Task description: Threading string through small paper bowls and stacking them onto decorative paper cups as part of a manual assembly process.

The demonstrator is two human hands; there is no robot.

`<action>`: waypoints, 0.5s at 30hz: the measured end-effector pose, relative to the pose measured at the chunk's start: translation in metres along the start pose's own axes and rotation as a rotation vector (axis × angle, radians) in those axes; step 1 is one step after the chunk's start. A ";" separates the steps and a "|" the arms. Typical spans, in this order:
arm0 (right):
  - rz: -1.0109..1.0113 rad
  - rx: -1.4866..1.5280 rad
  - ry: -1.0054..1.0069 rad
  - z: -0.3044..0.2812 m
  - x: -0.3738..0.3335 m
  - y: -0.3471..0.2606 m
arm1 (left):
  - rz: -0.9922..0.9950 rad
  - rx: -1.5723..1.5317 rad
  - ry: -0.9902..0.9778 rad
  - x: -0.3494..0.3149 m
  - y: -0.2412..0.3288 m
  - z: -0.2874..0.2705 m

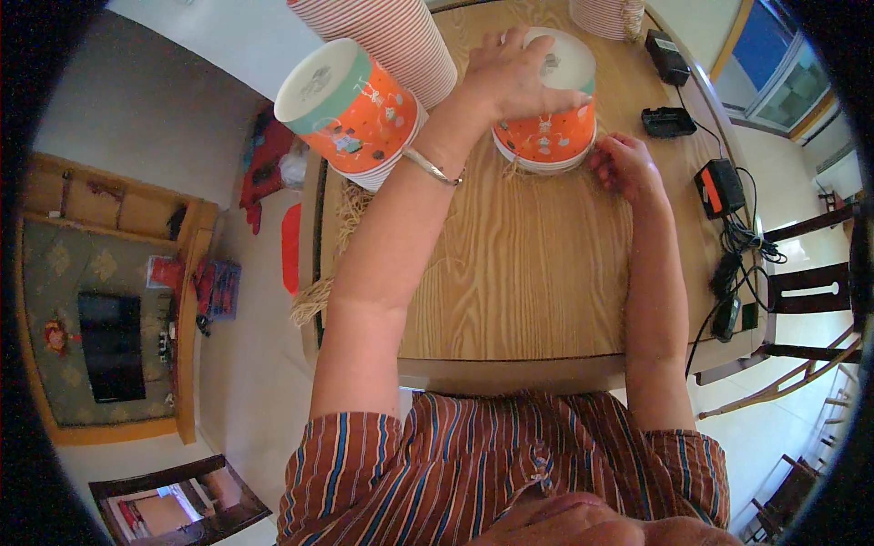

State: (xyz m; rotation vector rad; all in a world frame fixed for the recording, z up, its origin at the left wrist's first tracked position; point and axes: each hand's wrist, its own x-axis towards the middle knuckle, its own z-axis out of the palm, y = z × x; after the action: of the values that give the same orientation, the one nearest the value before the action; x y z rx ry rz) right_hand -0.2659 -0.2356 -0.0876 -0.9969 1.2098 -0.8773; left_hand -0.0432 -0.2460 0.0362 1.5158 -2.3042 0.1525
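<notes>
An orange paper tub with a green band and cartoon figures stands upside down on the table, white base up. My left hand reaches over it, thumb and fingers spread across the base and side, gripping it. At the right of its lower rim is my right hand, fingers curled and pressed together; what they hold, if anything, is hidden. A little tan string shows at the rim's front. To the left stands a matching stack of upturned tubs, partly behind my left forearm.
A long stack of red-and-white rims leans behind the left tubs. Tan strings hang over the table's left edge. Black adapters and tangled cables lie along the right side, near a dark wooden chair. Another striped stack stands at the back.
</notes>
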 end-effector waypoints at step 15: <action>-0.069 0.203 -0.134 -0.006 -0.008 0.001 | 0.165 -0.030 0.494 -0.052 0.007 -0.066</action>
State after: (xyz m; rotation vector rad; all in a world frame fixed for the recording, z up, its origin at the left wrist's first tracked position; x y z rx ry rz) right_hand -0.2734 -0.2287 -0.0865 -0.9220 0.9582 -0.9522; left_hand -0.0152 -0.1792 0.0788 1.1153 -2.0125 0.4762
